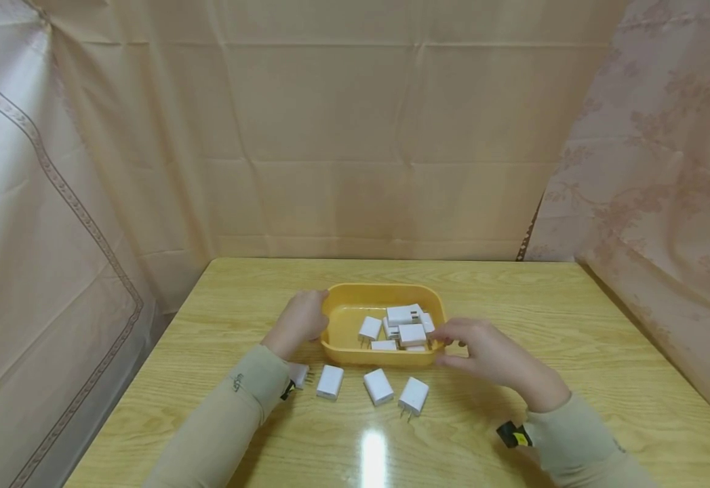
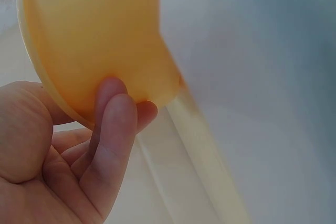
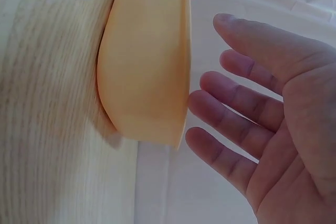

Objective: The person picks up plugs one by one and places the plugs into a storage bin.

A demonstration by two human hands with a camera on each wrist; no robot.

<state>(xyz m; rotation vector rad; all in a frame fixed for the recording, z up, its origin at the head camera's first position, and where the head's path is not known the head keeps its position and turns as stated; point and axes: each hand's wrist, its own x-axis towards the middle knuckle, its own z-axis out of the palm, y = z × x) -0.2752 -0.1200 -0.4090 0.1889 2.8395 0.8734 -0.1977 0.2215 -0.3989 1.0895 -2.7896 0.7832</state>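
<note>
A yellow basket (image 1: 345,356) stands on the table with several white charger plugs (image 1: 412,335) piled toward its right side. My left hand (image 1: 303,315) grips the basket's left end; in the left wrist view the fingers of that hand (image 2: 68,150) curl over the rim of the yellow basket (image 2: 100,35). At the basket's right end is my right hand (image 1: 483,349), its fingers spread around the rim. The right wrist view has this hand (image 3: 273,114) with relaxed fingers close beside the basket wall (image 3: 147,61), holding nothing.
In front of the basket lie several more white plugs: one (image 1: 298,375) by the left cuff, others (image 1: 329,381), (image 1: 378,387) and one (image 1: 413,396) toward the right. Curtains (image 1: 379,135) hang behind and beside the wooden table (image 1: 257,285).
</note>
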